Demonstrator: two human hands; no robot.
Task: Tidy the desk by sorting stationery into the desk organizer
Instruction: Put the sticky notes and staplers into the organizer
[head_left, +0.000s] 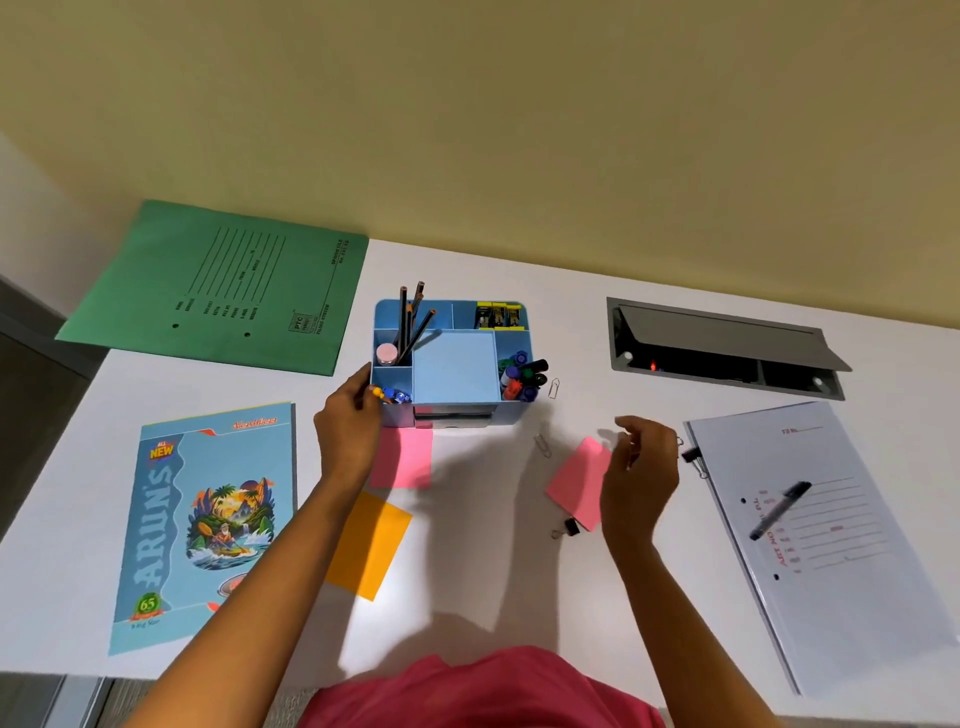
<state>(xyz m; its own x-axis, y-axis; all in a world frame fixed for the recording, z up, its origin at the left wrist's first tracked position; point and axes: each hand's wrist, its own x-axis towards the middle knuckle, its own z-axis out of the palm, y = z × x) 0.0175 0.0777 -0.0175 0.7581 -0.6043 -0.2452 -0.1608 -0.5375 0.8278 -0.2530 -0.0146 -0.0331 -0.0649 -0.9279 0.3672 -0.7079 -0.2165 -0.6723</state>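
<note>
The blue desk organizer stands mid-desk, holding pencils, staplers, markers and pens. My left hand is pressed against its front-left corner, fingertips at the pen compartment; a grip does not show. My right hand hovers blurred over the right edge of a tilted pink sticky pad, fingers loosely apart with nothing seen in them. Another pink pad lies in front of the organizer and an orange pad below it. Paper clips and binder clips lie loose.
A green folder lies at the back left and a blue notebook at the front left. At the right, a white file carries a black marker and a binder clip. A grey cable hatch is open at the back right.
</note>
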